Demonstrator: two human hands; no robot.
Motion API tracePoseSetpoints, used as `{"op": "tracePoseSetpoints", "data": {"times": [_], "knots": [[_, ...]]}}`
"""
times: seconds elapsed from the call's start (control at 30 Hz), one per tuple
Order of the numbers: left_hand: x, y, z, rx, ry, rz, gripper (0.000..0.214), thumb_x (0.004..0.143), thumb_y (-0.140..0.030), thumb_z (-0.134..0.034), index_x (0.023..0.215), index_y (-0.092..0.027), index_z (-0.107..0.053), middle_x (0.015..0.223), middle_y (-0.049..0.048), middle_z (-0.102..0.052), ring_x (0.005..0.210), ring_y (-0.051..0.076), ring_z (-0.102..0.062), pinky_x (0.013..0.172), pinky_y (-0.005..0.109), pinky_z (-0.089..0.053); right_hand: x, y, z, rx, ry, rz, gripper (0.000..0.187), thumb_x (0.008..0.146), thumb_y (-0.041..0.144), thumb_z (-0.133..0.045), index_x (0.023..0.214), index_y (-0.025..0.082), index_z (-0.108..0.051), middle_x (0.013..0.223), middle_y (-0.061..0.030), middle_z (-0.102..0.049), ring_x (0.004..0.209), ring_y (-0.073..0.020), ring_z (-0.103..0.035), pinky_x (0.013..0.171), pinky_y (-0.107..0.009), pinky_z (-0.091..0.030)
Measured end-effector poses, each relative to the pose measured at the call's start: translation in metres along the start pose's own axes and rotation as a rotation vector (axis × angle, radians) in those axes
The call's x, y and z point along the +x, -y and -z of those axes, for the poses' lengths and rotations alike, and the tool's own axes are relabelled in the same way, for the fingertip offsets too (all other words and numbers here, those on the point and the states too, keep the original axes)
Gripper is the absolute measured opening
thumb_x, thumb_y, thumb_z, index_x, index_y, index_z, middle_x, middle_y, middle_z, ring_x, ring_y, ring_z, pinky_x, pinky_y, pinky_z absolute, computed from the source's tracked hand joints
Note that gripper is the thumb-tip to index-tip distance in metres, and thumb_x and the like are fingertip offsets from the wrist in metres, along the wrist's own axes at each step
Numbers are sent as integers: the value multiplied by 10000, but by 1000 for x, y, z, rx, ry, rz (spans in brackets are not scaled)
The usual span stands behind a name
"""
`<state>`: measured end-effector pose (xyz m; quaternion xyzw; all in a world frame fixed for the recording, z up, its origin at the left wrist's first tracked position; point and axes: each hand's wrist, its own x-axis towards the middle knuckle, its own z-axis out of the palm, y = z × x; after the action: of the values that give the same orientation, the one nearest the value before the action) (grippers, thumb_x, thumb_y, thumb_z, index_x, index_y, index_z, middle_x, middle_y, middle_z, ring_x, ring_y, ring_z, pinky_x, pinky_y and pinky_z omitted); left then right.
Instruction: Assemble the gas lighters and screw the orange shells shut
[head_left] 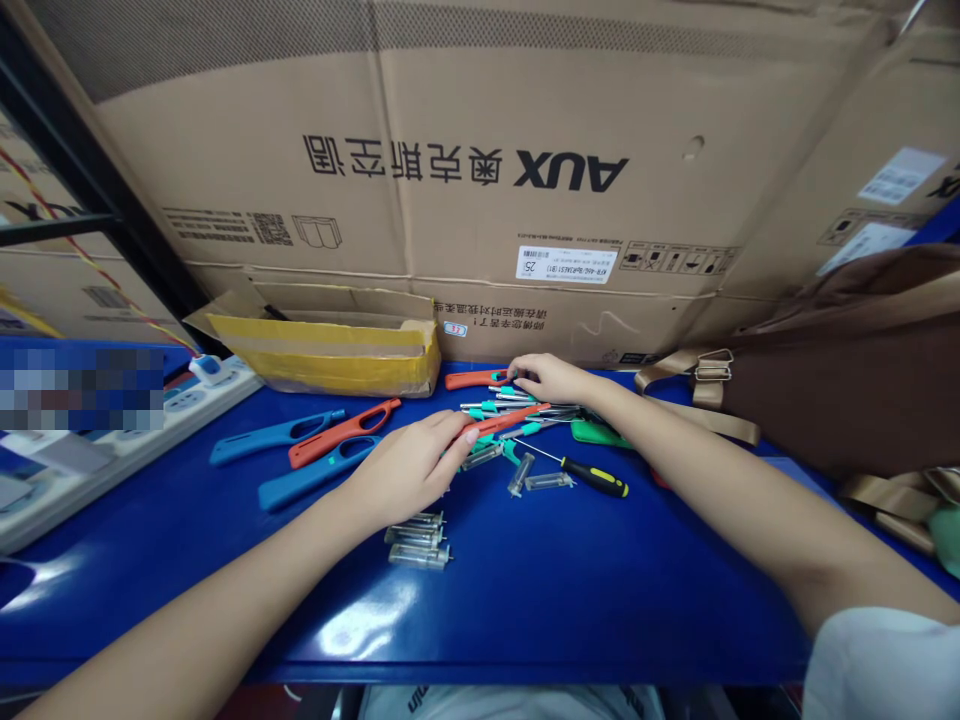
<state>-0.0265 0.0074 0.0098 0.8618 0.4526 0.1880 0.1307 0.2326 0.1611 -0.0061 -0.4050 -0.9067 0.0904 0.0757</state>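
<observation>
My left hand (429, 455) is closed on an orange-red lighter casing (506, 420), held above a pile of small parts. Farther back, my right hand (551, 380) has its fingers curled down beside another orange-red casing (474, 380); whatever is in its fingertips is hidden. Between the hands lie several metal lighter tubes with teal triggers (513, 395). A black-and-yellow screwdriver (596, 477) and clear fuel tanks (549, 481) rest just in front. More clear tanks (417, 556) sit below my left hand. A green casing (596, 433) is partly covered by my right forearm.
Left of my left hand lie blue lighter casings (319, 474) and a red one (341, 435). An open cardboard box with yellow tape (337, 358) stands behind them. A white power strip (217, 395) runs along the left. A brown bag with straps (847, 370) lies right. Large cardboard (450, 80) backs the blue table (600, 590).
</observation>
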Motion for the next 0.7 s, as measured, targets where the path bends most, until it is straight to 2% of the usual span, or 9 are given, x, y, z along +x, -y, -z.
{"op": "tracePoseSetpoints", "data": {"times": [0.13, 0.3, 0.47, 0.6, 0.7], "knots": [[-1, -1, 1, 9, 5, -8, 424, 1092, -446, -256, 1068, -197, -599, 1010, 68, -669, 920, 228, -640, 782, 349, -474, 9, 0, 0, -31, -34, 0, 343, 985, 362, -630, 1271, 172, -617, 1288, -100, -634, 1101, -232, -653, 930, -453, -572], [-2, -1, 2, 28, 7, 0, 431, 1089, -451, -253, 988, -194, -583, 970, 65, -653, 888, 227, -637, 764, 346, -476, 20, 2, 1, -68, 28, -39, 348, 990, 370, -621, 1284, 183, -612, 1300, -102, -630, 1093, -228, -654, 923, -445, -576], [-3, 0, 2, 23, 2, 4, 422, 1089, -449, -265, 1031, -190, -594, 991, 68, -645, 915, 235, -635, 781, 355, -479, 22, 3, 2, -77, 46, -91, 347, 992, 370, -618, 1286, 186, -612, 1307, -103, -627, 1099, -228, -652, 929, -446, -575], [-2, 0, 3, -2, -8, 4, 426, 1091, -441, -257, 1040, -187, -595, 1003, 71, -642, 921, 233, -630, 787, 354, -482, 19, 2, 5, -48, 17, -138, 357, 988, 370, -626, 1294, 189, -606, 1314, -101, -623, 1101, -228, -652, 926, -448, -577], [-3, -1, 4, -23, -8, 0, 426, 1095, -431, -247, 1066, -186, -595, 1018, 71, -641, 943, 228, -627, 805, 350, -491, 11, 6, 12, 15, -54, -158, 304, 1003, 370, -595, 1233, 177, -640, 1265, -106, -649, 1081, -222, -653, 934, -432, -565]]}}
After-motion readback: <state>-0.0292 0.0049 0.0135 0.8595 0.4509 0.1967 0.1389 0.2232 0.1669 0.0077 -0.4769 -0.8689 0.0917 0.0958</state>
